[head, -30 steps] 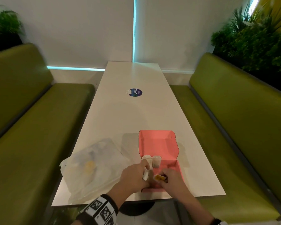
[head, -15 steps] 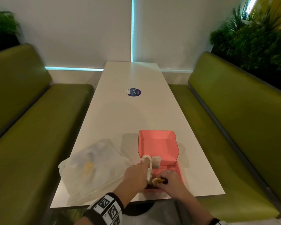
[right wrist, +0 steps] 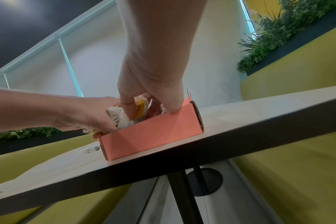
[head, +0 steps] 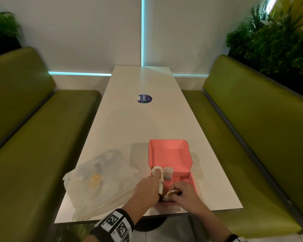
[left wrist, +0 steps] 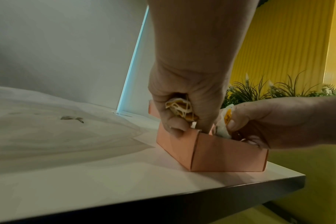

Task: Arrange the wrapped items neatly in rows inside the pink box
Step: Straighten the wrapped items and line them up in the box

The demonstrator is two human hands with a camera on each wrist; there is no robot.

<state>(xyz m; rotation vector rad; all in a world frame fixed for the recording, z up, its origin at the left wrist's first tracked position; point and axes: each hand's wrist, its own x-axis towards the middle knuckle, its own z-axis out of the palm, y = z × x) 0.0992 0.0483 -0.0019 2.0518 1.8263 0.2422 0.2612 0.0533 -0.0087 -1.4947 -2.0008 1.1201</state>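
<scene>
Mid-placing: my left hand [left wrist: 184, 109] grips a crumpled white-and-yellow paper-wrapped item [left wrist: 180, 109] at the open pink cardboard box [head: 171, 154] on the white counter [head: 147, 123], near-left corner. My right hand [head: 184, 193] pinches a 2nd wrapped item [right wrist: 139, 108] inside. Next, I reckon: seat both beside the 2 standing at the back [head: 168, 172].

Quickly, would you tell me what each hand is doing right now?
Left hand: grips a wrapped item.
Right hand: pinches a yellow-marked wrapped item inside the pink box.

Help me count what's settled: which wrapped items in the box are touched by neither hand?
Only the wrapped item standing at the box's back wall, right of the left hand's fingertip; neither hand touches it.
</scene>
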